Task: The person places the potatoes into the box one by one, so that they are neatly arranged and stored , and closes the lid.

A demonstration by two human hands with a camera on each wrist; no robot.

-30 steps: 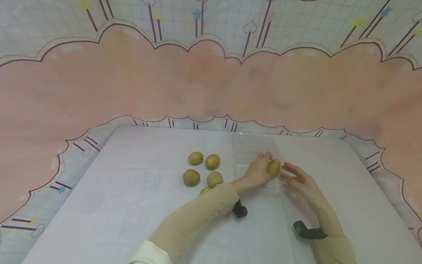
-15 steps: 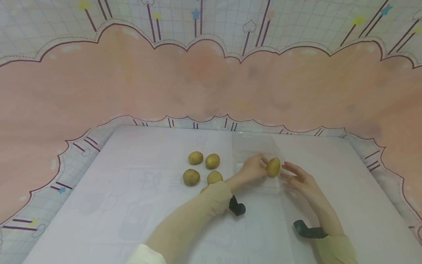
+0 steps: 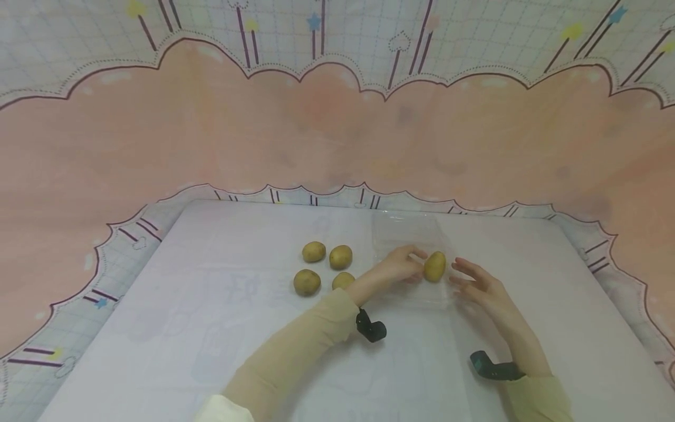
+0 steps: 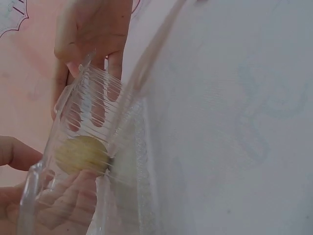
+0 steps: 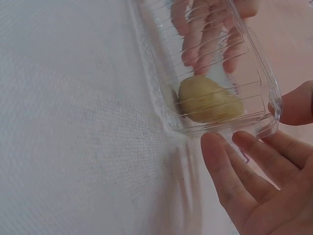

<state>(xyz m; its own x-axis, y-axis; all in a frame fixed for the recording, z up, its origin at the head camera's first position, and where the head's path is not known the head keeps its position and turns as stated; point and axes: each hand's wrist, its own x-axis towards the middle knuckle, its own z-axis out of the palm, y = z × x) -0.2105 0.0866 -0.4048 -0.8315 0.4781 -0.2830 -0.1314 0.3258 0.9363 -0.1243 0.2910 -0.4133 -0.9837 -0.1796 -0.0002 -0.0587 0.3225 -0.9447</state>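
One potato [image 3: 435, 266] lies inside a clear plastic container [image 5: 166, 112], close to its right end. My left hand [image 3: 402, 265] reaches into the container from the left, fingers loosely extended, fingertips right at the potato. Through the ribbed wall in the left wrist view, those fingers show just beside the potato [image 4: 82, 155]. Outside the right end is my right hand [image 3: 480, 286], its fingers spread and relaxed. The right wrist view shows its fingertips near the end wall and its thumb [image 5: 297, 105] at the rim corner. Neither hand grips the potato.
Several loose potatoes [image 3: 307, 282] sit on the white table [image 3: 211, 328] left of the container, one partly behind the left sleeve [image 3: 295, 340]. The container's transparent lid [image 3: 403, 225] stands on its far side. Black wrist cameras [image 3: 371, 328] hang below both wrists.
My left hand has drawn back leftward from the potato, its fingers loosening off it. The potato has shifted slightly left. My right hand stays in place.
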